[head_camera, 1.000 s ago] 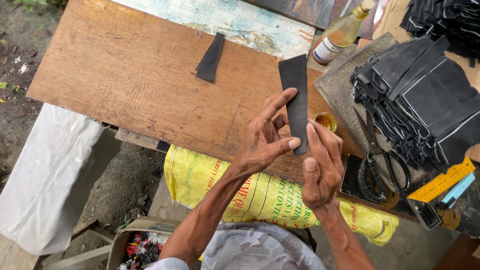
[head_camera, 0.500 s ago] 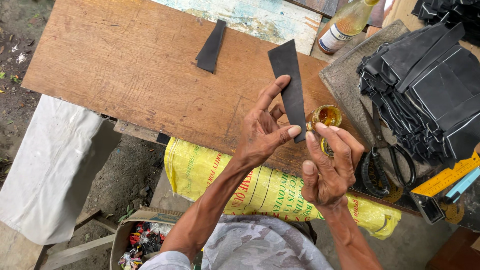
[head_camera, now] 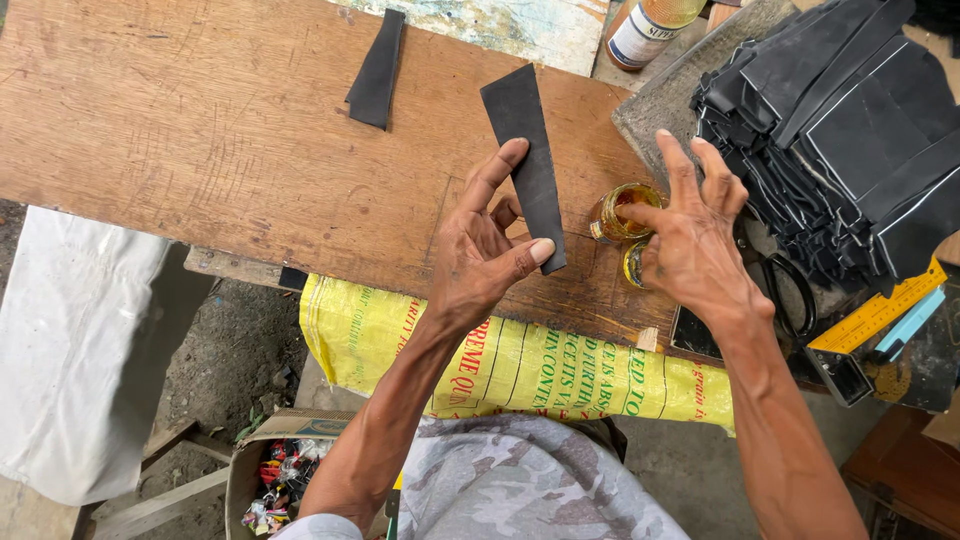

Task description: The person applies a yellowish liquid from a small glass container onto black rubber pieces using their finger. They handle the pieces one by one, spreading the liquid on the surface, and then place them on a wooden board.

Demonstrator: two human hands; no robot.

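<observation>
My left hand point(head_camera: 487, 247) pinches a long black strip point(head_camera: 524, 145) between thumb and fingers, holding it upright over the wooden board point(head_camera: 210, 160). To its right, my right hand point(head_camera: 690, 240) reaches with spread fingers toward a small open tin of yellowish glue point(head_camera: 622, 207); one fingertip points into it. The tin's lid point(head_camera: 634, 264) lies just below, partly hidden by that hand. A second black strip point(head_camera: 377, 72) lies flat at the board's far edge.
A stack of black cut pieces point(head_camera: 850, 120) fills the right side. Scissors point(head_camera: 780, 280), a yellow ruler point(head_camera: 880, 310) and a bottle point(head_camera: 645, 25) are near it. A yellow sack point(head_camera: 520, 355) hangs under the board; white cloth point(head_camera: 70, 350) lies at left.
My right hand has let go of the strip's lower end and moved right to the glue tin. The left hand keeps the strip, now held alone.
</observation>
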